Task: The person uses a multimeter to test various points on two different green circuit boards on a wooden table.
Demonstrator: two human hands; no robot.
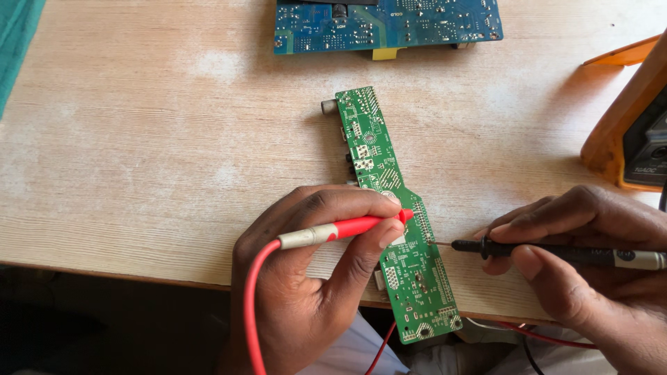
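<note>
Probes [347, 228] on green board [406, 278], multimeter [636, 132] beside.

From my remote view I find no packages or signs; at the far right edge of the desk [139, 139] stands an orange-cased multimeter [629, 118], its dark front panel [646, 149] tilted away, so I cannot tell a lit screen, and on the black probe [556, 251] sits a small round label [623, 255]

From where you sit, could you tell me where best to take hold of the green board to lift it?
Probably the green board is best pinched by its long edges at the bare far end, coming from above. That end is narrow and clear, while the left hand and right hand hold probes at its middle.
</note>
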